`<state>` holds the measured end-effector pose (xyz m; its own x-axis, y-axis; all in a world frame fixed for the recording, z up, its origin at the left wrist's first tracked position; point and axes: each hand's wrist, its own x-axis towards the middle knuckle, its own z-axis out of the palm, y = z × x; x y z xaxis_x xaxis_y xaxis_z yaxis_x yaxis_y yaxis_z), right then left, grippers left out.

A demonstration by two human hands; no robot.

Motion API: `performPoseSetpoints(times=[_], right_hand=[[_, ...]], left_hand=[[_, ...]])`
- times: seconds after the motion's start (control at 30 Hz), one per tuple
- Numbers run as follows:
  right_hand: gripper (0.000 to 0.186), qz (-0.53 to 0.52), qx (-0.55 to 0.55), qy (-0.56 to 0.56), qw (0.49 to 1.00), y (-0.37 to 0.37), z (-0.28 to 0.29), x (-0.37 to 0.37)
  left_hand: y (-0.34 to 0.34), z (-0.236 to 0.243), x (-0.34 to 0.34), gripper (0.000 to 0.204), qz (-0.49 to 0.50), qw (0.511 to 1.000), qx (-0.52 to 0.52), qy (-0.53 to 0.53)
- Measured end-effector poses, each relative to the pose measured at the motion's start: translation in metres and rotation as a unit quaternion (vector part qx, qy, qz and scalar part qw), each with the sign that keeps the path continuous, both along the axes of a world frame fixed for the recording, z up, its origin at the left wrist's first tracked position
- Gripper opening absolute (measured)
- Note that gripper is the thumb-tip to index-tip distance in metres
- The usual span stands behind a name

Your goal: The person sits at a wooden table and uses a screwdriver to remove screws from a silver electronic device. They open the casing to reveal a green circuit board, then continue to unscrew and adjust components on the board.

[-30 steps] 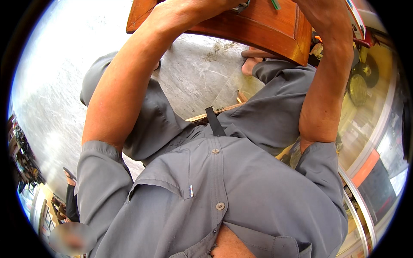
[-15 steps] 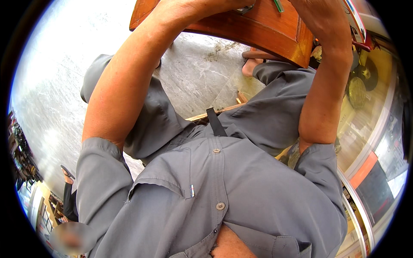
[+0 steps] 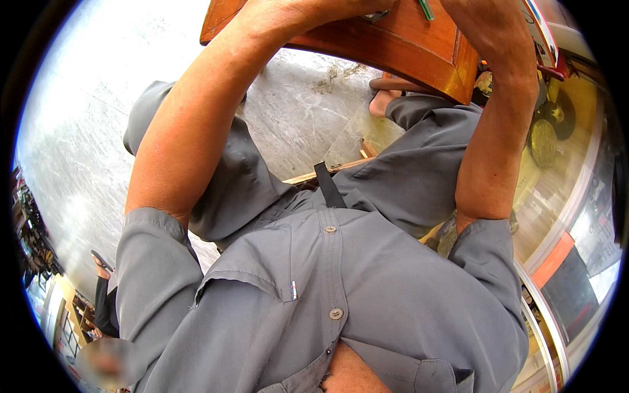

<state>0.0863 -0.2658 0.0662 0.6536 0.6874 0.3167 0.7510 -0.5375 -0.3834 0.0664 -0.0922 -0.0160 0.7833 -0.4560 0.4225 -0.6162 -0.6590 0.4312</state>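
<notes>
Both forearms reach forward over a reddish-brown wooden table (image 3: 393, 56). My left hand (image 3: 344, 8) lies at the upper edge of the view, its fingers cut off by that edge. Just beside it, a small shiny metal piece (image 3: 377, 16) shows on the tabletop; whether the hand touches it I cannot tell. My right hand (image 3: 468, 14) also runs out of view at the top, to the right, with its fingers out of sight. Between the two hands sits a thin green stick-like object (image 3: 426, 9), only its lower end visible.
A glass display case (image 3: 557, 177) with round, gold-toned items (image 3: 542, 141) stands close on my right. My foot (image 3: 383, 101) is under the table. Pale grey floor (image 3: 85, 144) spreads left. Another person's dark-clothed leg (image 3: 105, 304) shows at lower left.
Almost nothing differs. The table and both forearms appear shifted by a few pixels, and slightly less of the left hand shows at the top edge.
</notes>
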Motion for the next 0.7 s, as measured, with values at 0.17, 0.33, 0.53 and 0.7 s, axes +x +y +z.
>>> performPoseSetpoints(times=[0.17, 0.33, 0.53, 0.7], right_hand=[[0.019, -0.052, -0.016, 0.012, 0.998, -0.013, 0.002, -0.001], [0.019, -0.013, 0.084, -0.097, 0.992, 0.006, -0.011, -0.013], [0.02, 0.012, -0.021, 0.004, 1.0, -0.005, 0.017, -0.015], [0.021, -0.029, 0.035, 0.0, 0.999, -0.003, -0.002, -0.001]], left_hand=[[-0.009, 0.003, 0.007, 0.016, -0.019, 1.0, 0.019, 0.017], [-0.002, 0.012, -0.007, 0.015, 0.016, 0.999, 0.036, 0.012], [-0.001, 0.007, 0.002, 0.015, 0.002, 0.998, 0.04, 0.038], [-0.003, 0.004, 0.002, 0.016, 0.01, 0.999, 0.045, 0.01]])
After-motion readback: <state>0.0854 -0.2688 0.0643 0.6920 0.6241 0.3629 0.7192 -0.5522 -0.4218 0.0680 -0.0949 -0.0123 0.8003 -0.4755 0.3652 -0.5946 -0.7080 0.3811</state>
